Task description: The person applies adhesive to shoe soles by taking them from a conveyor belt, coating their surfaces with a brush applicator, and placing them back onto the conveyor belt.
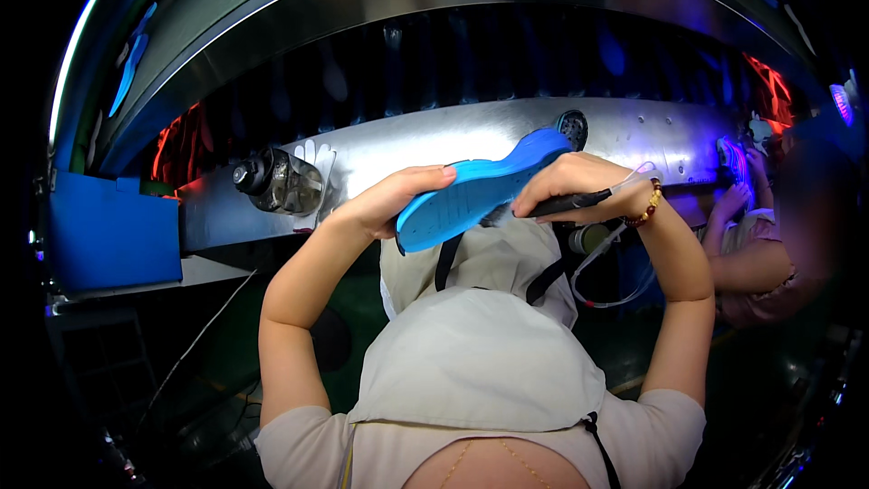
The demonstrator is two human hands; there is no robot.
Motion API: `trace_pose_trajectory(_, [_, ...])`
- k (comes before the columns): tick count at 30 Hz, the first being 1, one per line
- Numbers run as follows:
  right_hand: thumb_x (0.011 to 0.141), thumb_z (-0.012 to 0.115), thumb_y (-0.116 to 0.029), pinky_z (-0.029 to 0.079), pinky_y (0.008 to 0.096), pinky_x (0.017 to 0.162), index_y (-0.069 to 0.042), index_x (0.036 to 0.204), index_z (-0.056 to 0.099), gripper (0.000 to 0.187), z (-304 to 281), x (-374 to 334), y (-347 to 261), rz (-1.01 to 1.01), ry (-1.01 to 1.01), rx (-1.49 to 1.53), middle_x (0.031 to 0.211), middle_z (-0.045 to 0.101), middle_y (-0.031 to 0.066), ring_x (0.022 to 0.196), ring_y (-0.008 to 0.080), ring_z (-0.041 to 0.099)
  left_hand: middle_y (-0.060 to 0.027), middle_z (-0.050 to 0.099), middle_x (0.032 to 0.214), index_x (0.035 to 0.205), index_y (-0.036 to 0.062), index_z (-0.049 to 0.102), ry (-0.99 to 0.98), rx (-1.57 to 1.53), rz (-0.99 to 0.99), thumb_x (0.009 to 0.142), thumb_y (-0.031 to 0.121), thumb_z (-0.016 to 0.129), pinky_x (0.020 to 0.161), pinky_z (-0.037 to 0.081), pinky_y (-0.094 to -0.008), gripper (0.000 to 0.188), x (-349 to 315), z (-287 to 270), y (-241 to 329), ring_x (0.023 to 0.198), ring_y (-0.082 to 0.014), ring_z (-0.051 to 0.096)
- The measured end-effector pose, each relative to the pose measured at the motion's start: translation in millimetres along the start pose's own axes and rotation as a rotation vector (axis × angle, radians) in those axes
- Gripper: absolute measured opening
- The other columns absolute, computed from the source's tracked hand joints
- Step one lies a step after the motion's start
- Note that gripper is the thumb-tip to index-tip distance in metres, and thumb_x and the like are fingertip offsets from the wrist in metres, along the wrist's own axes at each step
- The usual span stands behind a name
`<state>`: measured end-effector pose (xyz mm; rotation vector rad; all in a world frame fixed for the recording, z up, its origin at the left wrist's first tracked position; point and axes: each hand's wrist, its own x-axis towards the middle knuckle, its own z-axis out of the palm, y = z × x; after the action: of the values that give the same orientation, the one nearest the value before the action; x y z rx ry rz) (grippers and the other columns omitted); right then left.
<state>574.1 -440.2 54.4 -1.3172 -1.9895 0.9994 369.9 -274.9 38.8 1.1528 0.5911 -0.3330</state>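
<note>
A bright blue shoe sole [457, 199] is held tilted over my lap, in front of the metal bench edge. My left hand [398, 197] grips it by its lower left end, thumb along the upper edge. In my right hand [575, 183] is a black pen-shaped brush [568, 205], and the fingers close round its shaft beside the sole. Its tip points left to the sole's underside edge; I cannot tell whether it touches. From the brush's rear, a clear thin tube [593, 264] loops down past my wrist.
On the metal bench [407, 140] stand a dark see-through bottle [288, 183] with a black cap and, behind it, a white glove [317, 156]. A round black perforated piece [572, 127] lies beyond the sole. Above runs a conveyor [226, 32] with blue soles. Another person [760, 244] works at right.
</note>
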Motion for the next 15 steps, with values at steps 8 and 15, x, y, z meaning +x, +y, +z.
trace_pose_trajectory(8, [0.075, 0.065, -0.01, 0.046, 0.0194, 0.057, -0.002, 0.095, 0.066, 0.021, 18, 3, -9, 0.256, 0.375, 0.408, 0.08, 0.065, 0.0069, 0.063, 0.0072, 0.057, -0.0237, 0.045, 0.122, 0.129, 0.0018, 0.034, -0.178, -0.626, 0.134, 0.087, 0.039, 0.044, 0.077, 0.048, -0.0554, 0.058, 30, -4, -30, 0.103, -0.038, 0.053])
trace_pose_trajectory(15, [0.081, 0.059, -0.009, 0.042, 0.0187, 0.047, 0.001, 0.089, 0.065, 0.014, 17, 4, 62, 0.223, 0.94, 0.408, 0.072, 0.061, 0.0038, 0.053, 0.0062, 0.052, -0.0229, 0.044, 0.123, 0.13, 0.0031, 0.034, -0.235, -0.724, 0.224, 0.086, 0.04, 0.044, 0.079, 0.045, -0.0584, 0.058, 31, -14, -36, 0.104, -0.04, 0.051])
